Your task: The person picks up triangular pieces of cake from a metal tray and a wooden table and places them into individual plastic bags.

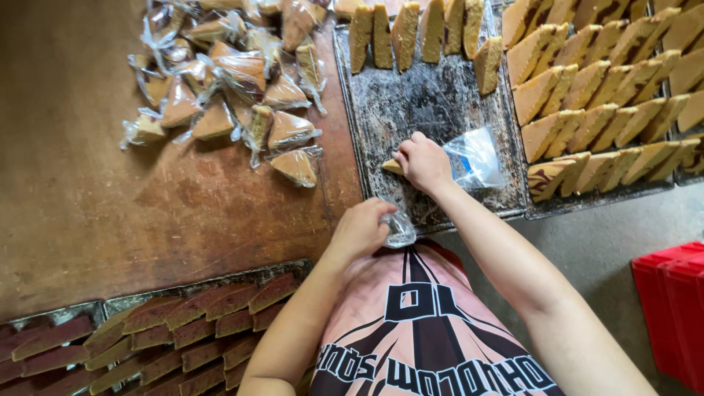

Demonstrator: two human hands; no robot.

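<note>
At the lower left, a dark tray point(110, 302) holds rows of brown cake slices point(183, 334) with darker tops. Above it, on the worn brown table point(81, 191), lies a heap of wrapped cake wedges point(227, 88), each in clear plastic, some with twisted ends.

Just right of the table's edge, the left hand point(361, 229) hovers near the person's body, its fingers point(381, 216) curled shut around a crumpled clear plastic bag point(400, 230) that sticks out to the right of the fist.

Further right and higher, the right hand point(424, 161) rests on a scuffed, mostly bare baking tray point(396, 110). Its fingers are bent down and closed on a golden cake wedge point(392, 167), whose tip shows at the left of the knuckles, lying on the tray. Just beside the wrist, a second clear plastic bag point(475, 158) lies on the tray.

Along the tray's upper edge stand a few upright golden slices point(411, 29). To the right, another tray point(587, 199) is packed with rows of golden wedges point(609, 88). At the far right, on the grey floor point(587, 242), stands a red crate point(675, 308).
</note>
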